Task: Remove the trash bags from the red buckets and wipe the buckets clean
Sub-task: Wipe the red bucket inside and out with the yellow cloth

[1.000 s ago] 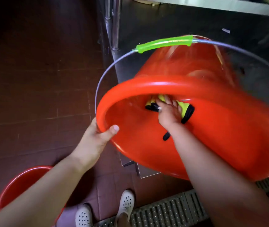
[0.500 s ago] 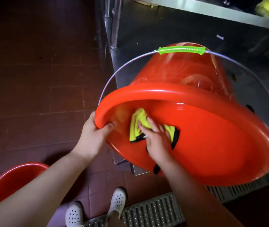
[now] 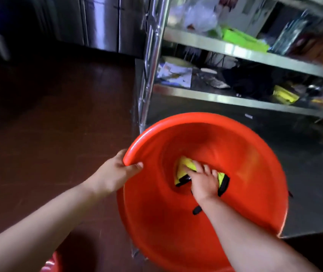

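Head view: the red bucket (image 3: 235,203) is tipped with its mouth toward the camera, held off the dark tiled floor (image 3: 48,118) just in front of a steel shelf rack (image 3: 235,49). No trash bag shows inside it. The left hand (image 3: 115,171) grips the rim at its left edge, thumb curled over the lip and fingers behind. The right hand (image 3: 204,182) is deep in the bucket, fingers spread and straight, pressing a yellow cloth with black edging (image 3: 186,166) against the bottom.

The bucket looks like thin moulded plastic: light enough for one hand to carry at the rim, fairly stiff at that rolled lip, probably springy in the wall, and smooth, so likely slick if wet. The rim is the sound place for a grip; the cloth is soft and will bunch unless held flat.

Compared with half a second ago, the bucket's mouth has swung up to face the camera, so its wire handle with the green sleeve is no longer seen. The cloth has travelled from the wall near the rim down to the bottom. The view has lifted too, bringing the shelves in. A second red bucket (image 3: 51,264) barely shows at the lower left.
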Motion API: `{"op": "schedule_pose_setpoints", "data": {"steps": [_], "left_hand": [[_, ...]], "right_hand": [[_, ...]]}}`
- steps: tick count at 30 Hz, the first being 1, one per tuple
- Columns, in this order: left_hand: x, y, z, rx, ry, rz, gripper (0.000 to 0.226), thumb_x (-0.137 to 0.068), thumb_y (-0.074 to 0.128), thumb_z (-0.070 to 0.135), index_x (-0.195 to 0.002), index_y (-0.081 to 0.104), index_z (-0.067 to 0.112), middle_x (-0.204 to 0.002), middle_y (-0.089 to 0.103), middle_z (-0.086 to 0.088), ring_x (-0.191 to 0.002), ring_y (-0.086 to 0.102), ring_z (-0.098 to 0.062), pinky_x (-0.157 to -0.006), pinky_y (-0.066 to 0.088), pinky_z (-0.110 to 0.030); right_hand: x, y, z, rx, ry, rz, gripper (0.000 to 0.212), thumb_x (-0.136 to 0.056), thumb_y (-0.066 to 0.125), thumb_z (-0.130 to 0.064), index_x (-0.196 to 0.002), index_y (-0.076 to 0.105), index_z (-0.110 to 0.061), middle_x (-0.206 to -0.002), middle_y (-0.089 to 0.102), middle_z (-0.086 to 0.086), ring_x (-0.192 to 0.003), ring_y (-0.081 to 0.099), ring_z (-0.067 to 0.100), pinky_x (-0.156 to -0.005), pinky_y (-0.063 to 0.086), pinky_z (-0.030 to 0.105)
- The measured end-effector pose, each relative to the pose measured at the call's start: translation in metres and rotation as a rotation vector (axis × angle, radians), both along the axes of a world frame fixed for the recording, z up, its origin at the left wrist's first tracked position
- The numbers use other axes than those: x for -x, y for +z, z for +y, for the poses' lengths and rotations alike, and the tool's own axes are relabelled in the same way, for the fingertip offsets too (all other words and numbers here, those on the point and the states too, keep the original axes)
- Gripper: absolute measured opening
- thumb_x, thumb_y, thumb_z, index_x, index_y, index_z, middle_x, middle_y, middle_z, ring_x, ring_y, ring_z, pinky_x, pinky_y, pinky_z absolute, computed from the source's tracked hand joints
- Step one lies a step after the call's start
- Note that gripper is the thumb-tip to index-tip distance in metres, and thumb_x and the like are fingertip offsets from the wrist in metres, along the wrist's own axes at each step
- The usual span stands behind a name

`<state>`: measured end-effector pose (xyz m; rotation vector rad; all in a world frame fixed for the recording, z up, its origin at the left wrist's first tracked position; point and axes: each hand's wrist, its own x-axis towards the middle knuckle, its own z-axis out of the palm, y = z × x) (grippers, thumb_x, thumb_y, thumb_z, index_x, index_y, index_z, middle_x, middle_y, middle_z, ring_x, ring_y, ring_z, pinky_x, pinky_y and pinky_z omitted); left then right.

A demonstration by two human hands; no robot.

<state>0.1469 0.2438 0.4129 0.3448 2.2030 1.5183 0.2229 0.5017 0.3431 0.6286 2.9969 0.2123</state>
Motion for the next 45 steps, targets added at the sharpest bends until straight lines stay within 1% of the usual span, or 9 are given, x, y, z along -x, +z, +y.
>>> {"op": "schedule_pose_setpoints", "data": {"steps": [4,7,10,18,22,28,34,41,45], "left_hand": [[-0.007,0.004,-0.002,-0.07,0.07,-0.191,0.042,-0.078,0.074,0.026,-0.115,0.053,0.022,-0.097,0.068,-0.007,-0.086,0.068,-0.022,-0.081,0.055,-0.037],[-0.003,0.012,-0.003,0.231,0.107,0.183,0.056,-0.072,0.074,0.016,-0.123,0.051,0.018,-0.103,0.056,-0.005,-0.099,0.057,-0.023,-0.081,0.044,-0.03],[0.006,0.027,0.005,0.175,0.113,0.399,0.052,-0.058,0.064,0.004,-0.109,0.059,0.013,-0.093,0.058,-0.004,-0.091,0.058,-0.023,-0.074,0.046,-0.032],[0.037,0.013,0.005,0.033,0.12,0.216,0.014,-0.079,0.068,0.012,-0.089,0.063,0.02,-0.065,0.062,0.002,-0.054,0.056,-0.012,-0.056,0.045,-0.028],[0.058,0.005,-0.006,-0.078,0.046,0.036,0.024,-0.077,0.063,-0.005,-0.086,0.062,0.016,-0.061,0.057,0.0,-0.043,0.048,-0.004,-0.046,0.04,-0.02],[0.091,-0.011,-0.018,-0.132,0.026,-0.083,0.031,-0.071,0.061,-0.014,-0.084,0.063,0.014,-0.062,0.059,-0.001,-0.054,0.055,-0.013,-0.052,0.046,-0.025],[0.114,-0.016,-0.018,-0.231,0.03,-0.15,0.038,-0.068,0.057,-0.02,-0.08,0.064,0.016,-0.059,0.065,0.001,-0.05,0.061,-0.011,-0.047,0.049,-0.021],[0.122,-0.014,-0.016,-0.298,0.037,-0.18,0.043,-0.071,0.054,-0.021,-0.079,0.061,0.02,-0.05,0.064,0.007,-0.044,0.059,-0.005,-0.042,0.046,-0.017],[0.126,-0.019,-0.02,-0.283,0.036,-0.207,0.044,-0.073,0.055,-0.022,-0.078,0.059,0.022,-0.047,0.062,0.006,-0.044,0.058,-0.012,-0.042,0.047,-0.02]], "right_hand": [[0.007,0.022,0.018,-0.097,0.057,0.026,0.059,-0.092,0.036,-0.014,-0.137,0.033,-0.052,-0.152,0.028,-0.006,-0.127,0.036,0.025,-0.095,0.029,0.04],[0.015,0.03,0.016,-0.158,0.118,-0.009,0.056,-0.096,0.033,-0.016,-0.14,0.028,-0.05,-0.154,0.021,-0.005,-0.131,0.03,0.026,-0.099,0.026,0.04],[0.025,0.031,0.004,-0.182,0.186,-0.028,0.055,-0.085,0.035,-0.017,-0.126,0.051,-0.049,-0.139,0.046,0.0,-0.113,0.047,0.03,-0.087,0.036,0.043],[0.047,0.023,0.01,-0.225,0.11,0.082,0.052,-0.062,0.05,-0.011,-0.101,0.072,-0.036,-0.108,0.067,0.009,-0.081,0.059,0.032,-0.07,0.031,0.037],[0.076,0.021,0.008,-0.256,-0.057,0.047,0.057,-0.091,0.039,-0.011,-0.14,0.037,-0.039,-0.143,0.039,0.004,-0.115,0.043,0.028,-0.087,0.034,0.039],[0.121,-0.015,-0.021,-0.169,-0.189,0.046,0.055,-0.095,0.034,-0.02,-0.141,0.025,-0.048,-0.143,0.028,0.002,-0.117,0.034,0.027,-0.09,0.032,0.04],[0.129,-0.057,-0.06,-0.067,-0.007,-0.076,0.032,-0.073,0.044,-0.026,-0.077,0.074,-0.036,-0.115,0.065,0.007,-0.096,0.041,0.029,-0.074,0.028,0.038],[0.106,-0.061,-0.05,-0.139,0.182,-0.144,0.042,-0.071,0.034,-0.034,-0.085,0.072,-0.045,-0.098,0.067,-0.003,-0.087,0.043,0.026,-0.069,0.041,0.042],[0.118,-0.039,-0.026,-0.253,0.166,-0.108,0.046,-0.06,0.072,-0.025,-0.099,0.069,-0.048,-0.111,0.065,-0.002,-0.092,0.054,0.028,-0.069,0.043,0.04]]}}
